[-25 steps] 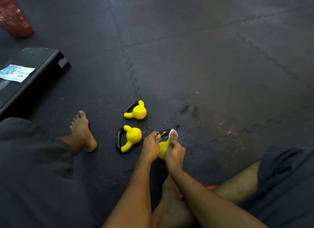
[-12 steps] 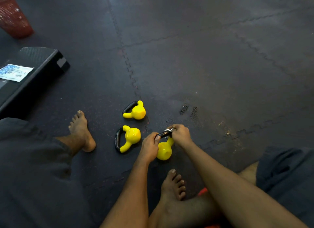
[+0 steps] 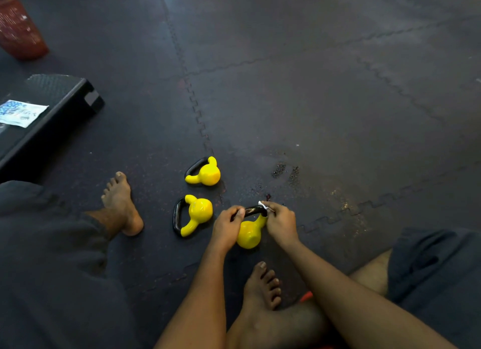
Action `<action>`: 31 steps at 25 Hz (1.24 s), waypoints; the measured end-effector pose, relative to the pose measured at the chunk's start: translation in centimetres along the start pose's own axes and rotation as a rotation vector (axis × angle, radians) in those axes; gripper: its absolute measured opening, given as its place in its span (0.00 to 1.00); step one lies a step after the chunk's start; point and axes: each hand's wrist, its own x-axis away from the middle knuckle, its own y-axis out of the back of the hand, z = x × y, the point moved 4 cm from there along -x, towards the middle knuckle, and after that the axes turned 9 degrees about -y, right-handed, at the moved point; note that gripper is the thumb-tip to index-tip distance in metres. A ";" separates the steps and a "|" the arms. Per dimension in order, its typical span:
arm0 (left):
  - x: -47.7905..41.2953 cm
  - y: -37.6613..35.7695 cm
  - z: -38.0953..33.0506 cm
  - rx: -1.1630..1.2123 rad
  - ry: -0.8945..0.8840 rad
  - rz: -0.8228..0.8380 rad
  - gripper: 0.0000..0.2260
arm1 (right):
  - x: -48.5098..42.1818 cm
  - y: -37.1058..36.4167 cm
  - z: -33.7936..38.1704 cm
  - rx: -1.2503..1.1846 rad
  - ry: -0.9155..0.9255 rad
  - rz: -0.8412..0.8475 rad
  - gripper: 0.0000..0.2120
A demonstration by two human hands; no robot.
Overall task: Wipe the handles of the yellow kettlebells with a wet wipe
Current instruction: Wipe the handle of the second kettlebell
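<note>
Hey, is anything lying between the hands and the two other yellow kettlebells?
Nothing visible. Only bare mat separates the left hand from the nearer kettlebell; the farther kettlebell lies just past it.

No text, number or brand can be read anywhere in the head view. A blue and white printed pattern is seen on the flat packet [image 3: 22,113] lying on the black platform [image 3: 62,93] at the left, but the print is too blurred and too small for any letter or figure to be made out. White flecks are seen on the side of the red cup [image 3: 20,28] at the upper left corner; whether they are letters or only a pattern cannot be told.
</note>
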 end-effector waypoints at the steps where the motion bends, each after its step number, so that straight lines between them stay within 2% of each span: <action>1: 0.2 0.0 0.1 0.025 0.008 0.003 0.09 | 0.6 -0.1 0.4 0.001 0.048 0.005 0.18; 4: 0.3 -0.3 -0.3 0.009 0.002 0.030 0.08 | 2.5 -1.0 0.8 0.024 0.243 0.028 0.19; 5: 0.3 -0.5 -0.6 0.005 0.000 0.043 0.08 | 2.7 -1.1 0.7 0.028 0.256 0.018 0.20; 8: 0.3 -0.8 -1.3 -0.011 -0.012 0.051 0.08 | 2.6 -0.6 0.1 -0.018 0.146 -0.080 0.20; 12: 0.2 -1.0 -1.3 -0.007 -0.004 0.035 0.08 | 3.9 -1.4 -0.1 -0.024 0.207 -0.040 0.21; 15: 0.2 -0.7 -1.3 -0.017 -0.001 0.030 0.08 | 3.7 -1.5 -0.5 -0.050 0.132 -0.087 0.21; 18: 0.3 -0.6 -1.1 -0.017 0.009 0.005 0.08 | 4.2 -2.2 0.1 0.056 0.294 -0.055 0.25; 21: 0.4 -0.6 -1.0 -0.013 0.012 0.003 0.08 | 3.9 -1.9 -0.4 -0.014 0.187 -0.095 0.22; 25: 0.3 -0.4 -0.7 -0.017 0.006 -0.010 0.08 | 4.4 -2.4 0.0 0.065 0.309 -0.041 0.24; 28: 0.4 -0.5 -0.6 -0.007 -0.004 -0.004 0.08 | 3.8 -1.9 -0.4 -0.040 0.160 -0.073 0.22; 31: 0.3 -0.4 -0.5 -0.006 -0.009 -0.006 0.08 | 4.2 -2.3 0.1 0.063 0.265 -0.015 0.24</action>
